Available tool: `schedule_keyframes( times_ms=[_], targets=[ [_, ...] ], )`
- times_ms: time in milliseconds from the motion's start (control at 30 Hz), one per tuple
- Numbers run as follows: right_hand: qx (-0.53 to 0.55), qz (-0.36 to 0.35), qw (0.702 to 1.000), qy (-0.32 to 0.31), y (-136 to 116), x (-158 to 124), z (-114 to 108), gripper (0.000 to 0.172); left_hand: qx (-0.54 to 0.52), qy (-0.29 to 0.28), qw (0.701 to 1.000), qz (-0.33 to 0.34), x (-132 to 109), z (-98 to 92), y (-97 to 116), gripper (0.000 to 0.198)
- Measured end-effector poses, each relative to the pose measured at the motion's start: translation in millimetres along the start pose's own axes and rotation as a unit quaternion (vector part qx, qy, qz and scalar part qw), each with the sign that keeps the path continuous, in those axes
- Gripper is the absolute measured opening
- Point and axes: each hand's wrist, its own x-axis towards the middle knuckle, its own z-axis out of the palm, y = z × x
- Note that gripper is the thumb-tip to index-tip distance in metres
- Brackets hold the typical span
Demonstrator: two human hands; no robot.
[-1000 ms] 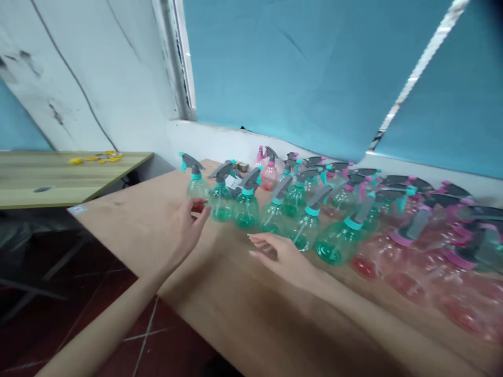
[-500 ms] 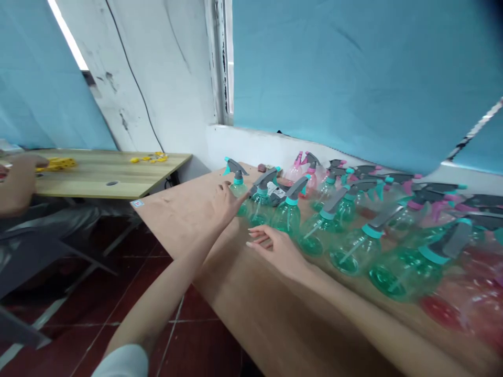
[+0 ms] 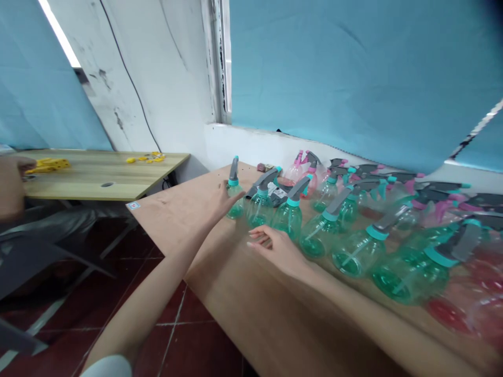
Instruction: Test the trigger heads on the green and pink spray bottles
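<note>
The grey trigger head of the round, clear-green plastic spray bottle (image 3: 236,209) at the end of the row had swung round: half a second earlier it lay broadside, and now it showed narrow and nearly upright. That suggested the bottle was being turned in its place beside the left hand (image 3: 220,203). The bottle stood at three o'clock from that hand, whose thumb reached across its front; blur left it impossible to tell whether the grasp was closed. The right hand (image 3: 277,246) had barely moved, fingers loosely curled, thumb apart, holding nothing.

Similar green spray bottles (image 3: 288,217) crowded it from twelve to three o'clock, leaving little room there. Bare brown wooden counter (image 3: 236,277) lay at seven o'clock from it, and more at nine to eleven from the left hand, with the counter's edge near at eight
</note>
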Motion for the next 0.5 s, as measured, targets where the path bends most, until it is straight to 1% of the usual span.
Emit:
schedule_keyframes(
  times_ms=[67,133,267,400,500],
  targets=[
    [-0.003,0.001,1.0,-0.001,1,4,0,0.019,-0.01,-0.018,1.0,0.014,1,-4.6,2,0.032],
    [-0.005,0.005,1.0,0.001,2,8,0,0.019,-0.02,-0.038,0.999,0.03,1,-13.1,5,0.033],
    [-0.004,0.019,1.0,0.0,5,11,0,0.021,-0.032,-0.067,0.996,0.041,-8,-32.1,10,0.04],
    [0.0,0.034,0.999,-0.01,5,6,0,0.02,-0.044,-0.077,0.996,0.031,-28,-44.0,11,0.046],
    [-0.001,0.04,0.999,-0.013,4,-2,-2,0.022,-0.05,-0.076,0.995,0.027,-52,-49.6,11,0.048]
  ],
)
